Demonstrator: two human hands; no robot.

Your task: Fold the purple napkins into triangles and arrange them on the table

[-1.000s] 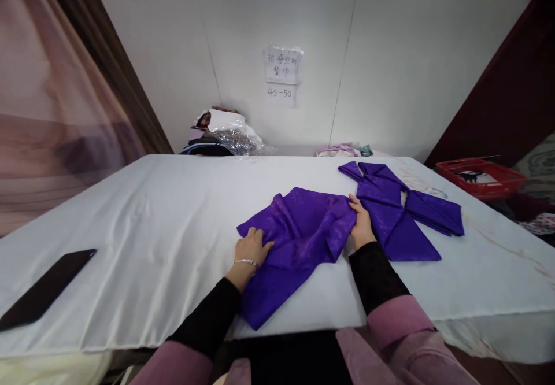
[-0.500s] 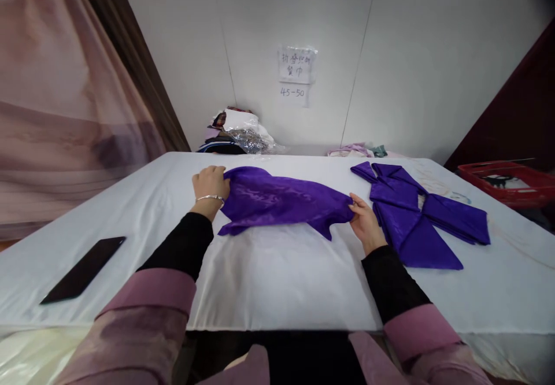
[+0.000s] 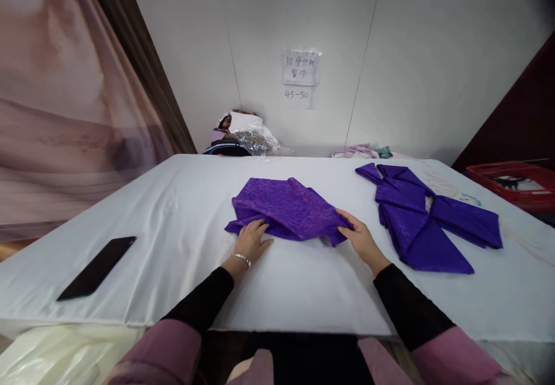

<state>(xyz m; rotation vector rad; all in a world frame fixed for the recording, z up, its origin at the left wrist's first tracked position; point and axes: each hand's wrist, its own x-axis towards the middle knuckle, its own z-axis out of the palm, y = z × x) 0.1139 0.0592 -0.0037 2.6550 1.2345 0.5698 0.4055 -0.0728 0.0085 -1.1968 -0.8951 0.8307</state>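
Note:
A purple patterned napkin (image 3: pixel 286 203) lies rumpled and partly folded over on the white-covered table, its front edge lifted in loose layers. My left hand (image 3: pixel 251 243) touches that front edge left of centre, fingertips against the cloth and thumb apart from the fingers. At the right corner, my right hand (image 3: pixel 359 237) pinches the fabric between thumb and fingers. Farther right, beyond that hand, lie several folded purple napkins (image 3: pixel 410 200), overlapping at angles.
A black phone (image 3: pixel 97 266) rests on the white tablecloth (image 3: pixel 182 229) at the left. Plastic-wrapped cloths (image 3: pixel 243 133) are piled against the back wall beneath a handwritten paper sign (image 3: pixel 299 76). A red basket (image 3: pixel 515 182) stands beyond the table's right side.
My left hand has left the napkin's far left corner and come nearer and right to its front edge. The napkin has sunk and bunched up; my right hand still pinches its right corner.

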